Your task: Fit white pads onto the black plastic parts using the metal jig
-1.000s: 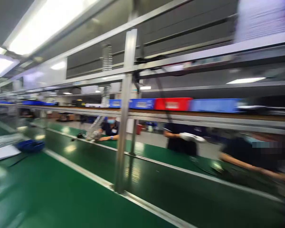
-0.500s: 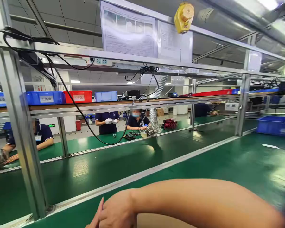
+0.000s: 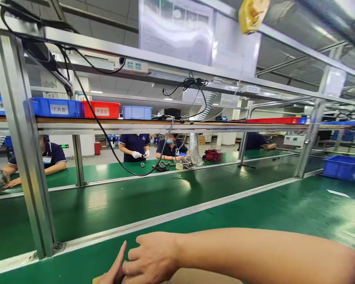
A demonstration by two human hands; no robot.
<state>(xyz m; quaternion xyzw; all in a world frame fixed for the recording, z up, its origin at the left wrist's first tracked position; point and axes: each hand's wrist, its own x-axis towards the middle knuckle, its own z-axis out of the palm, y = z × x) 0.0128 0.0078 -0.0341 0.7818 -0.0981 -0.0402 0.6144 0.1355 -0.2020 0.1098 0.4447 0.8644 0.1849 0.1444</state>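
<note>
The right hand [image 3: 155, 256] is being reached in from the right, and its fingers are being kept curled toward the left hand [image 3: 115, 270], which is being cut off by the near edge of the view. One finger of the left hand is being held up straight, close beside the curled fingers. Both hands are being held over a tan, cardboard-like piece [image 3: 205, 276] at the near edge of the green tabletop [image 3: 225, 221]; most of it is being hidden by the hands and forearm. Whether it is being gripped or only touched cannot be told, and how wide either grip is being kept cannot be told either, as the palms are being hidden.

On the far right of the tabletop, a blue bin [image 3: 346, 167] is being supported, with a white slip [image 3: 338, 193] lying just nearer. Above and beyond, blue and red boxes [image 3: 102, 109] are being carried by a shelf [image 3: 106, 125]. At a farther green bench [image 3: 97, 171], dark-shirted people [image 3: 135, 146] are being seen, one with white gloves [image 3: 137, 154] being worn.
</note>
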